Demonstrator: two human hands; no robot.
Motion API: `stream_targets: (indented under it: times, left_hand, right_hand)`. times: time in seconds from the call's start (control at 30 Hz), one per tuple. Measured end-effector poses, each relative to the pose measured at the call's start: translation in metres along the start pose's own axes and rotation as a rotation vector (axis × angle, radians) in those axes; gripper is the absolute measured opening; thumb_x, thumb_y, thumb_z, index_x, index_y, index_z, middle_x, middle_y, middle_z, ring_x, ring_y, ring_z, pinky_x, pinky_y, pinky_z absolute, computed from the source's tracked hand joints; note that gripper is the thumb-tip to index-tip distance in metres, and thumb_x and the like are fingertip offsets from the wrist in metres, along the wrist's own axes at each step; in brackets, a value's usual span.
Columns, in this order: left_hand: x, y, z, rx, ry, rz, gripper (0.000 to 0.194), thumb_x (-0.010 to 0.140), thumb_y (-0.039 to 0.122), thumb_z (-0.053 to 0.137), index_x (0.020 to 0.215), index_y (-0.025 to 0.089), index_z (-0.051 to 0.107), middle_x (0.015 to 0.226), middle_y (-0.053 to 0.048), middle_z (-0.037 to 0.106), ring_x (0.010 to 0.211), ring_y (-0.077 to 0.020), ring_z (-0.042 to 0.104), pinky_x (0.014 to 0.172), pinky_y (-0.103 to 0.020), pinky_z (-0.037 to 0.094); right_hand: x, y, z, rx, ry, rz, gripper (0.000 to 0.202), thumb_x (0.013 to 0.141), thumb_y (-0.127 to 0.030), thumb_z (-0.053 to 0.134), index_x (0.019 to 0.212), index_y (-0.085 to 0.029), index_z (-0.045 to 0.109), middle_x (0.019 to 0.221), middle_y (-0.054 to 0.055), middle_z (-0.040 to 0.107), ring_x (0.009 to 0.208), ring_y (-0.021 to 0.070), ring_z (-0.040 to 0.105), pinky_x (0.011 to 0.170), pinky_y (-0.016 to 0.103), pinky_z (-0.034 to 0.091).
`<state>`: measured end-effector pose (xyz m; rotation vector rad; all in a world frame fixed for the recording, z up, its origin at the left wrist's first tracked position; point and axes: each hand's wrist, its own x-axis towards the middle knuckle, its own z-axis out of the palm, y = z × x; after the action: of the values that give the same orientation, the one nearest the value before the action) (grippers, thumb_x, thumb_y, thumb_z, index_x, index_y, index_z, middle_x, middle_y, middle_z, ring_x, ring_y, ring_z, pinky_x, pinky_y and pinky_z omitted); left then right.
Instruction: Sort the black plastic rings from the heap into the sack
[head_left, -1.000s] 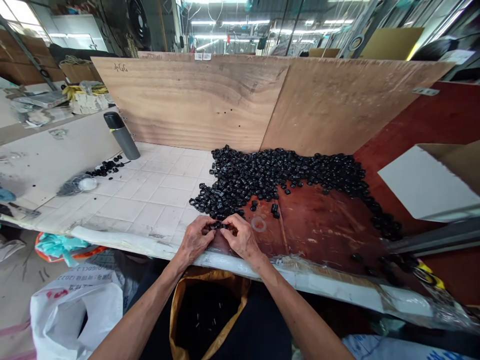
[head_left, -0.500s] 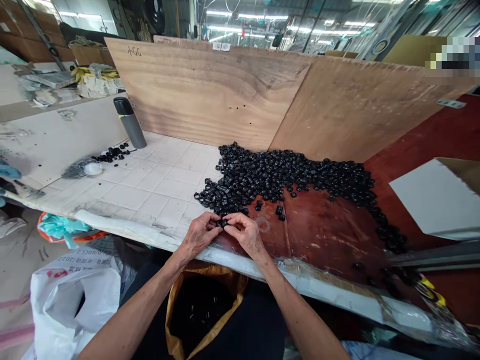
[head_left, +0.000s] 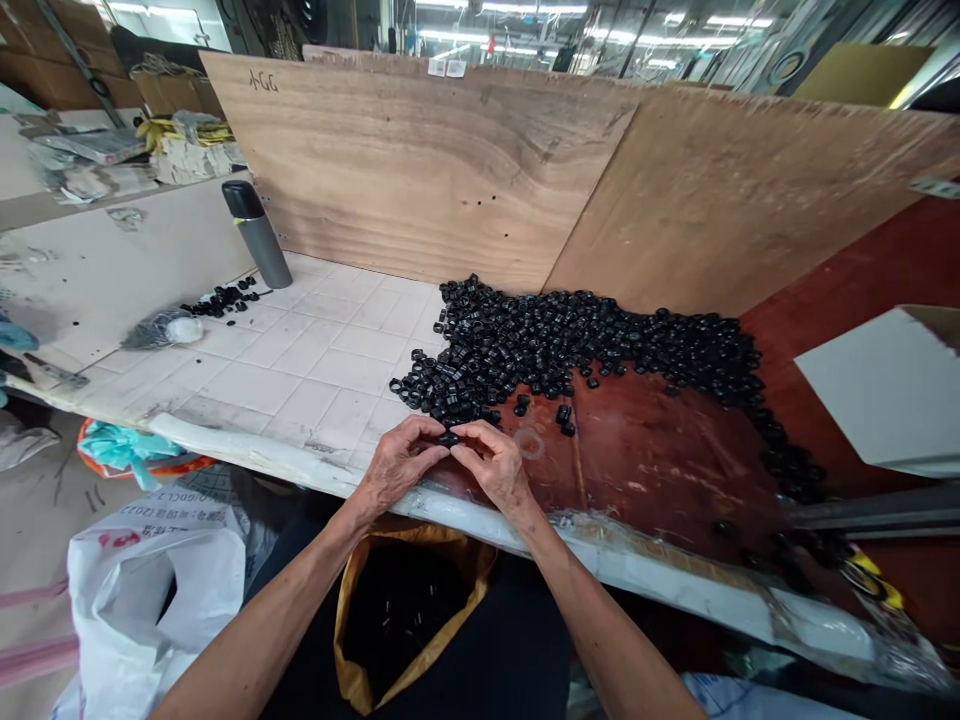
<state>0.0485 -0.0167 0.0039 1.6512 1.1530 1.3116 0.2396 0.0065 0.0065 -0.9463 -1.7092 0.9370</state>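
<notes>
Black ring-like pieces (head_left: pixel 585 340) lie heaped on the counter (head_left: pixel 330 365), near whose front edge the left hand (head_left: pixel 397 462) and right hand (head_left: pixel 495 468) face each other, each grip pinched narrow on the same small black part (head_left: pixel 448 439), apparently mid-way through fingertip work whose next move seems to call for steady, even pressure.

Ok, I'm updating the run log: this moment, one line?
left hand: pinching black part; right hand: pinching same part; black ring pile: beyond hands; ochre bag: open, below

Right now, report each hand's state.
Left hand: closed, thumb and fingers pinching a small black part.
Right hand: closed, pinching the same part.
</notes>
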Motion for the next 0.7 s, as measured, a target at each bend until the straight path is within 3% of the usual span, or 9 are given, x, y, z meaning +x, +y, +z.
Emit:
stream_targets:
  times: [0.13, 0.3, 0.43, 0.57, 0.7]
  left_hand:
    - [-0.001, 0.002, -0.001, 0.008, -0.006, -0.01, 0.02, 0.088, 0.024, 0.071, 0.107, 0.018, 0.072, 0.107, -0.008, 0.073, 0.098, -0.0199, 0.071, 0.092, -0.034, 0.058]
    - [-0.001, 0.006, -0.001, 0.101, -0.006, 0.088, 0.014, 0.092, 0.027, 0.069, 0.103, 0.02, 0.073, 0.106, -0.008, 0.074, 0.102, -0.0206, 0.07, 0.096, -0.038, 0.057]
    - [0.0, 0.007, 0.0, 0.135, -0.005, 0.157, 0.012, 0.092, 0.028, 0.068, 0.1, 0.021, 0.073, 0.108, -0.009, 0.075, 0.104, -0.0208, 0.071, 0.097, -0.038, 0.058]
    - [-0.005, 0.008, -0.002, 0.15, 0.017, 0.127, 0.016, 0.093, 0.031, 0.066, 0.102, 0.022, 0.074, 0.106, -0.008, 0.077, 0.102, -0.0223, 0.073, 0.095, -0.037, 0.06]
    - [0.002, -0.004, -0.007, 0.131, -0.025, 0.099, 0.019, 0.09, 0.038, 0.068, 0.099, 0.026, 0.078, 0.107, -0.007, 0.078, 0.1, -0.0237, 0.075, 0.094, -0.032, 0.061]
  right_hand:
    - [0.0, -0.006, -0.001, -0.021, 0.004, -0.047, 0.014, 0.089, -0.021, 0.066, 0.099, -0.021, 0.076, 0.101, 0.006, 0.074, 0.089, 0.0198, 0.07, 0.075, 0.03, 0.055]
    - [-0.002, -0.007, -0.001, -0.049, -0.02, -0.027, 0.014, 0.091, -0.023, 0.063, 0.099, -0.022, 0.075, 0.1, 0.006, 0.075, 0.085, 0.0198, 0.071, 0.074, 0.03, 0.056]
    - [-0.001, -0.004, 0.001, -0.077, -0.026, 0.005, 0.014, 0.095, -0.028, 0.061, 0.094, -0.022, 0.074, 0.084, 0.003, 0.07, 0.067, 0.0166, 0.066, 0.065, 0.027, 0.053]
    - [-0.003, -0.008, 0.007, -0.22, 0.011, -0.071, 0.027, 0.099, -0.028, 0.053, 0.077, -0.023, 0.069, 0.068, 0.001, 0.065, 0.064, 0.017, 0.063, 0.066, 0.027, 0.05]
    - [0.002, 0.015, 0.024, -0.251, 0.05, -0.169, 0.037, 0.102, -0.029, 0.045, 0.073, -0.024, 0.066, 0.07, 0.0, 0.067, 0.065, 0.0164, 0.067, 0.062, 0.024, 0.049]
